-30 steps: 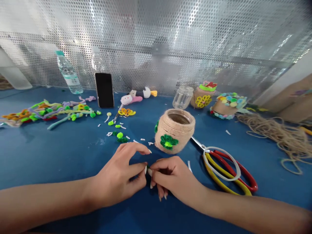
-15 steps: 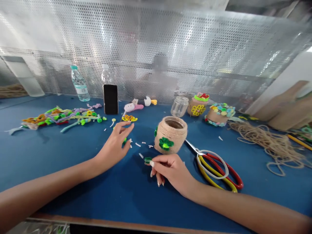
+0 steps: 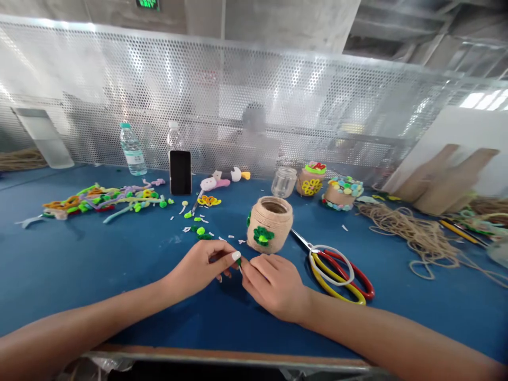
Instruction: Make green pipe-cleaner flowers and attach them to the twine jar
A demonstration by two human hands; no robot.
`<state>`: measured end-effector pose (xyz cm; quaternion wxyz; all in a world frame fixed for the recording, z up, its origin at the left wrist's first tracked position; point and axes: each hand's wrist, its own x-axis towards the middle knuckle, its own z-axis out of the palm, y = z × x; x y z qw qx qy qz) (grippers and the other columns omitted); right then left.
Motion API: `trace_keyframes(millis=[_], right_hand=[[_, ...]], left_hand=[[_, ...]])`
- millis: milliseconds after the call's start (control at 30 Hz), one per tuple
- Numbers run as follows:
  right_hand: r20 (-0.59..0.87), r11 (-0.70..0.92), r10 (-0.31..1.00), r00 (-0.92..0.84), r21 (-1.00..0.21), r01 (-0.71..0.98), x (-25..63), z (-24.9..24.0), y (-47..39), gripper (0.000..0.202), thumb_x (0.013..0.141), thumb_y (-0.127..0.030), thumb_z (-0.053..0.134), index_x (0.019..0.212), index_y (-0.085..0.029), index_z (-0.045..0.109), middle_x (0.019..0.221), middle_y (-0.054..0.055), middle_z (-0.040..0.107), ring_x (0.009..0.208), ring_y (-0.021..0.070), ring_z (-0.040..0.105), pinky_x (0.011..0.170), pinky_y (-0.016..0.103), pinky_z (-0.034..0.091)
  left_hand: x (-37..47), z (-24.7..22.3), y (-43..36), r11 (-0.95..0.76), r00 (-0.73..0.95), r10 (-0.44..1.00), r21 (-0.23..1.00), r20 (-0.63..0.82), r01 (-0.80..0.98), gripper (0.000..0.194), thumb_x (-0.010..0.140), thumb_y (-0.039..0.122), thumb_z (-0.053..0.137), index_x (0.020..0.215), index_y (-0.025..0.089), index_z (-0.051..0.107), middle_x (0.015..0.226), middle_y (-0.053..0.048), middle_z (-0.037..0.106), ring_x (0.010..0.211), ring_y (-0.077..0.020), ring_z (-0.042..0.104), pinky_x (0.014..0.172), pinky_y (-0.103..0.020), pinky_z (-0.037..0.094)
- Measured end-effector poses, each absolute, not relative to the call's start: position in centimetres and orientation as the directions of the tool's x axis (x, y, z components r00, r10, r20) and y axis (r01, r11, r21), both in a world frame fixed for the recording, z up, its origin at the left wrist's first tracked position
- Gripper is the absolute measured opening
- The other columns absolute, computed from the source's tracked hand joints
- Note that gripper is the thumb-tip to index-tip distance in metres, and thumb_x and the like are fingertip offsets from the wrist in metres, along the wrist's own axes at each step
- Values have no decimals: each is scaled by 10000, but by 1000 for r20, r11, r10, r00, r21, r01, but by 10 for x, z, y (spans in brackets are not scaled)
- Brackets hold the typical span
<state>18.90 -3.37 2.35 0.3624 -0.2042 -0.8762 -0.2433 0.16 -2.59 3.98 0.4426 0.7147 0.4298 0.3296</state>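
My left hand [image 3: 208, 263] pinches a small dark green fuzzy piece [image 3: 238, 261] between thumb and forefinger. My right hand [image 3: 275, 286] is closed at the other side of the same piece, its fingertips meeting those of my left; they hide most of it. Just behind my right hand stands a twine-wrapped jar [image 3: 273, 222], upright and open at the top. A dark green fuzzy flower [image 3: 263, 236] with a light green centre is on its front. Beyond my left hand lie light green pompoms [image 3: 200, 230] and white paper scraps [image 3: 230, 236].
Scissors [image 3: 333, 270] with red and yellow handles lie to the right, near loose twine [image 3: 400, 227]. Behind are a clear glass jar [image 3: 284, 182], two decorated jars [image 3: 311, 180], a phone [image 3: 180, 172], a water bottle [image 3: 134, 151] and a pile of pipe cleaners [image 3: 103, 200].
My left hand has come down and right from above the scraps to grip the green piece at my right hand. The right hand has turned knuckles up. The view has tilted upward.
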Motion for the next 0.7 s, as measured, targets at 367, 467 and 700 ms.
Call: trace_keyframes(millis=[367,467,700], right_hand=[[451,643,-100,-887,709,288,213,58,-30,171,878,-57,506,880,-51,677,659,69,668,600,154,585,501,275,445],[468,675,-20,-884,659,333,223,63,-25,190,895,-63,484,964,-75,661,741,96,687,672,176,606,541,291,466],[689,686,308,-657,318,655,237,81,-11,225,926,-196,444,1032,-162,639,868,117,614,816,235,562,688,389,471]], left_hand=[[14,51,-34,-239,321,933,949,165,206,205,726,336,635,759,137,668,657,-19,637,601,-126,582,491,-198,498],[17,51,-32,-251,301,934,952,191,175,187,714,326,651,754,146,680,605,-3,618,569,-121,576,495,-210,509],[16,55,-21,-320,159,941,940,300,116,212,758,344,621,818,146,664,679,-23,652,626,-129,616,590,-244,550]])
